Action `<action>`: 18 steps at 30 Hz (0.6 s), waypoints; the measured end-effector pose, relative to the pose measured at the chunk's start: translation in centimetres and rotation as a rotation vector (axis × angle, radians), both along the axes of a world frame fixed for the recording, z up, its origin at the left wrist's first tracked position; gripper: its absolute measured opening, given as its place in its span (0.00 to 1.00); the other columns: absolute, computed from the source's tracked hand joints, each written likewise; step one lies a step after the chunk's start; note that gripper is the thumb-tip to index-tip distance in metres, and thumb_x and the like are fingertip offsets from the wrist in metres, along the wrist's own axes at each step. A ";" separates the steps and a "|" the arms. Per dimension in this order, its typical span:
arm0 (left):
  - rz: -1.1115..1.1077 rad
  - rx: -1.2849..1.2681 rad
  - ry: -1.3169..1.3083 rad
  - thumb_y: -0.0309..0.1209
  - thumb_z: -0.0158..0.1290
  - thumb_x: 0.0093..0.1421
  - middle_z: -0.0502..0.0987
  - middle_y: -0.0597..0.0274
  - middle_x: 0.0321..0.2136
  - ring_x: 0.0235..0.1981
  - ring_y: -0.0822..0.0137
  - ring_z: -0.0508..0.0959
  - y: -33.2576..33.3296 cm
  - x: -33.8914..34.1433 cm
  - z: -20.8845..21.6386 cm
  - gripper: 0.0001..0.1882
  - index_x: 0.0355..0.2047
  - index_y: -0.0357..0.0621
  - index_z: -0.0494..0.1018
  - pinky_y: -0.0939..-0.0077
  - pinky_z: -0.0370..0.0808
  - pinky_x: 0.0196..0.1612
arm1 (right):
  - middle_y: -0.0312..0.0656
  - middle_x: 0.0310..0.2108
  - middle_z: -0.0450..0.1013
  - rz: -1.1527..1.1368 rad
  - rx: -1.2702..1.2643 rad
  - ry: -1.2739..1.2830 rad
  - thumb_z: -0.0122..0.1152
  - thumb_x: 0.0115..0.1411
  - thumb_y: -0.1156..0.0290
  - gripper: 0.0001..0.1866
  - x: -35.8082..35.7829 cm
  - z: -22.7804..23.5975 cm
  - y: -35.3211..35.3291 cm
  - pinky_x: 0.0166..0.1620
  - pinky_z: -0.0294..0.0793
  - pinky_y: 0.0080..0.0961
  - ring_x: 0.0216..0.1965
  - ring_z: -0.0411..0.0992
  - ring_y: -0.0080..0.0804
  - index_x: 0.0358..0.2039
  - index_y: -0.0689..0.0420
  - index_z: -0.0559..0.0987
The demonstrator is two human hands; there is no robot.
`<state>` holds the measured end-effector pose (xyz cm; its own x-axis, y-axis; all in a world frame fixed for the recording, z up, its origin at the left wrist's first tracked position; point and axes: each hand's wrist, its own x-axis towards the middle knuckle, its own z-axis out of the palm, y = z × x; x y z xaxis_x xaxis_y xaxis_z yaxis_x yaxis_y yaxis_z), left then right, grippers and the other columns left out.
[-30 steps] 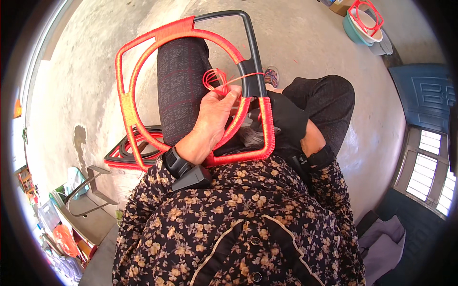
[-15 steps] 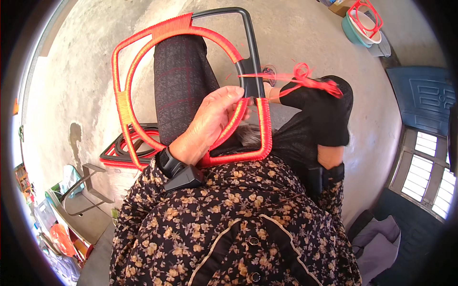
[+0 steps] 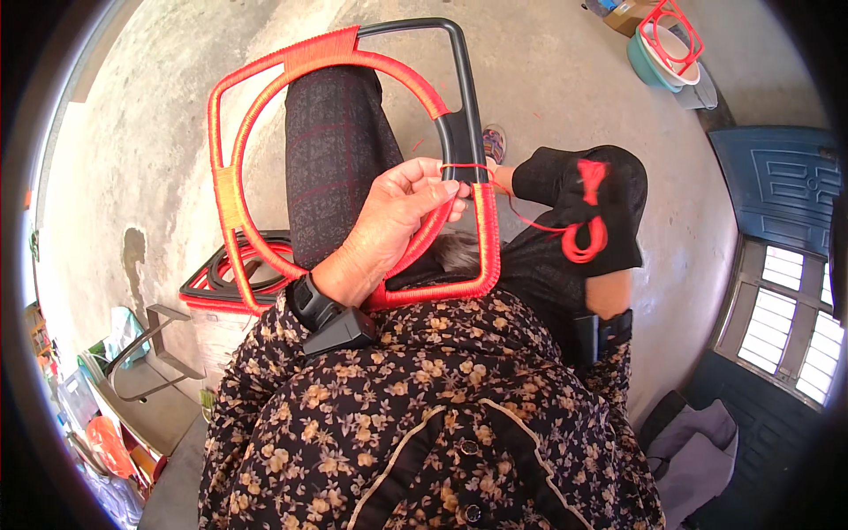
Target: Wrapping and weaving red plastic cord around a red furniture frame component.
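My left hand [image 3: 411,208] is closed on the right side of a black frame [image 3: 228,199], a rounded square with a ring inside it. Red cord wraps much of the frame, while its upper right stretch is bare black. Near my fingertips, one red strand crosses the ring and the outer bar, then runs right to a looped red cord bundle [image 3: 585,240] against the dark trouser knee. My right wrist [image 3: 609,290] shows below that knee; dark fabric seems to hide the hand and fingers.
Similar red and black frames [image 3: 238,274] are stacked at my left. A metal bracket [image 3: 163,353] stands beyond them. At the far right, a red frame [image 3: 673,40] rests on a white and green basin [image 3: 654,66]. Grey cloth [image 3: 698,459] lies near a blue door [image 3: 782,185].
The red bundle has swung down from the air onto the right knee. Its strand now hangs slack and sits lower across the bars. My left fingers have shifted slightly toward the strand.
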<state>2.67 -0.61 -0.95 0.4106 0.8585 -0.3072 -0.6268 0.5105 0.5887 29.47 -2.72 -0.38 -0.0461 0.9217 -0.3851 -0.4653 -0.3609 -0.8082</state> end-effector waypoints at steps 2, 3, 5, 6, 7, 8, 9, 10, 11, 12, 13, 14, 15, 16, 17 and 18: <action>-0.002 0.004 0.004 0.23 0.53 0.59 0.78 0.50 0.34 0.31 0.68 0.80 0.1 0.0 -0.1 0.07 0.38 0.39 0.69 0.77 0.78 0.36 | 0.33 0.33 0.71 -0.043 -0.130 0.244 0.54 0.61 0.68 0.11 -0.5 -0.4 0.2 0.33 0.70 0.20 0.30 0.70 0.21 0.42 0.58 0.75; -0.016 0.007 0.014 0.23 0.54 0.59 0.78 0.52 0.33 0.30 0.69 0.79 0.1 0.0 -0.1 0.07 0.37 0.39 0.69 0.78 0.78 0.35 | 0.33 0.33 0.71 -0.042 -0.129 0.250 0.54 0.61 0.68 0.11 -1.9 0.2 0.4 0.33 0.70 0.20 0.30 0.70 0.21 0.42 0.58 0.75; -0.034 0.006 0.020 0.24 0.54 0.59 0.78 0.54 0.33 0.29 0.70 0.79 0.1 0.1 0.1 0.06 0.37 0.40 0.69 0.79 0.77 0.34 | 0.29 0.27 0.69 0.399 0.143 -0.430 0.55 0.60 0.68 0.09 -5.4 2.4 0.9 0.30 0.67 0.20 0.26 0.67 0.18 0.39 0.58 0.75; -0.057 0.001 0.058 0.24 0.54 0.59 0.78 0.57 0.31 0.26 0.72 0.78 0.1 0.1 0.3 0.06 0.36 0.40 0.70 0.81 0.76 0.30 | 0.29 0.27 0.69 0.398 0.142 -0.428 0.55 0.60 0.68 0.09 -5.3 2.8 1.1 0.30 0.67 0.20 0.26 0.67 0.18 0.39 0.58 0.75; -0.080 -0.004 0.097 0.25 0.55 0.59 0.78 0.59 0.30 0.23 0.74 0.77 0.2 0.1 0.5 0.06 0.36 0.40 0.70 0.83 0.75 0.26 | 0.28 0.24 0.67 0.460 0.109 -0.544 0.55 0.60 0.68 0.08 -5.0 3.1 1.2 0.28 0.65 0.18 0.25 0.65 0.16 0.36 0.59 0.75; -0.081 -0.004 0.094 0.25 0.55 0.59 0.78 0.59 0.30 0.23 0.74 0.77 0.3 0.3 0.7 0.06 0.36 0.40 0.70 0.83 0.75 0.26 | 0.27 0.22 0.65 0.523 0.075 -0.664 0.55 0.60 0.68 0.07 -4.7 3.3 1.3 0.27 0.63 0.17 0.24 0.63 0.15 0.34 0.59 0.75; -0.112 -0.009 0.146 0.26 0.56 0.58 0.77 0.62 0.28 0.20 0.76 0.75 0.5 0.6 0.8 0.07 0.35 0.39 0.71 0.84 0.73 0.22 | 0.27 0.22 0.65 0.523 0.073 -0.666 0.55 0.60 0.68 0.07 -4.4 3.2 1.2 0.27 0.63 0.17 0.24 0.63 0.15 0.34 0.59 0.75; -0.142 -0.013 0.198 0.27 0.57 0.58 0.76 0.64 0.26 0.17 0.78 0.73 0.7 0.9 1.0 0.07 0.35 0.39 0.72 0.86 0.70 0.17 | 0.28 0.21 0.66 0.470 0.104 -0.755 0.55 0.60 0.68 0.08 -4.1 2.9 1.0 0.26 0.63 0.16 0.23 0.63 0.15 0.32 0.59 0.74; -0.144 -0.014 0.199 0.27 0.57 0.58 0.76 0.64 0.26 0.17 0.78 0.73 0.8 1.2 1.1 0.07 0.35 0.39 0.72 0.86 0.70 0.17 | 0.28 0.20 0.66 0.415 0.135 -0.839 0.55 0.60 0.67 0.08 -4.2 3.0 0.8 0.25 0.62 0.16 0.22 0.63 0.15 0.31 0.59 0.74; -0.151 0.004 0.226 0.28 0.57 0.57 0.76 0.64 0.25 0.15 0.78 0.71 0.9 1.4 1.3 0.07 0.35 0.39 0.73 0.86 0.68 0.15 | 0.28 0.20 0.66 0.414 0.134 -0.839 0.55 0.60 0.67 0.08 -4.4 3.2 0.7 0.25 0.62 0.16 0.22 0.63 0.15 0.31 0.59 0.74; -0.158 0.022 0.253 0.28 0.58 0.57 0.76 0.65 0.24 0.13 0.79 0.69 1.0 1.5 1.3 0.08 0.35 0.38 0.73 0.87 0.66 0.13 | 0.29 0.19 0.66 0.318 0.133 -0.781 0.55 0.60 0.68 0.08 -4.9 3.6 0.5 0.24 0.62 0.17 0.21 0.63 0.15 0.29 0.60 0.74; -0.160 0.023 0.253 0.28 0.58 0.57 0.76 0.65 0.24 0.13 0.79 0.69 1.0 1.6 1.3 0.08 0.35 0.38 0.73 0.87 0.66 0.13 | 0.30 0.19 0.67 0.221 0.132 -0.723 0.54 0.60 0.69 0.08 -5.3 4.1 0.5 0.24 0.62 0.18 0.21 0.63 0.16 0.28 0.60 0.74; -0.168 0.044 0.269 0.28 0.58 0.57 0.76 0.65 0.24 0.12 0.79 0.69 1.0 1.6 1.1 0.08 0.35 0.38 0.73 0.87 0.65 0.12 | 0.30 0.19 0.67 0.219 0.132 -0.723 0.54 0.60 0.69 0.08 -5.4 4.4 0.7 0.24 0.62 0.18 0.21 0.63 0.16 0.28 0.60 0.74; -0.176 0.065 0.286 0.28 0.58 0.57 0.76 0.66 0.24 0.12 0.79 0.68 1.0 1.6 1.0 0.08 0.35 0.38 0.73 0.87 0.65 0.12 | 0.32 0.19 0.68 0.261 0.136 -0.596 0.54 0.59 0.71 0.07 -5.4 4.6 1.1 0.25 0.63 0.18 0.21 0.64 0.16 0.28 0.60 0.74; -0.178 0.066 0.285 0.28 0.58 0.57 0.76 0.66 0.24 0.12 0.79 0.68 1.0 1.6 0.8 0.08 0.35 0.38 0.73 0.87 0.65 0.12 | 0.33 0.19 0.68 0.302 0.139 -0.470 0.55 0.58 0.72 0.06 -5.5 4.8 1.4 0.25 0.63 0.19 0.21 0.65 0.17 0.27 0.60 0.73; -0.181 0.068 0.300 0.27 0.58 0.57 0.75 0.66 0.23 0.11 0.79 0.68 1.0 1.7 0.7 0.08 0.34 0.38 0.73 0.87 0.65 0.12 | 0.33 0.19 0.68 0.300 0.139 -0.471 0.55 0.58 0.72 0.06 -5.6 5.0 1.4 0.25 0.63 0.19 0.21 0.65 0.17 0.27 0.60 0.73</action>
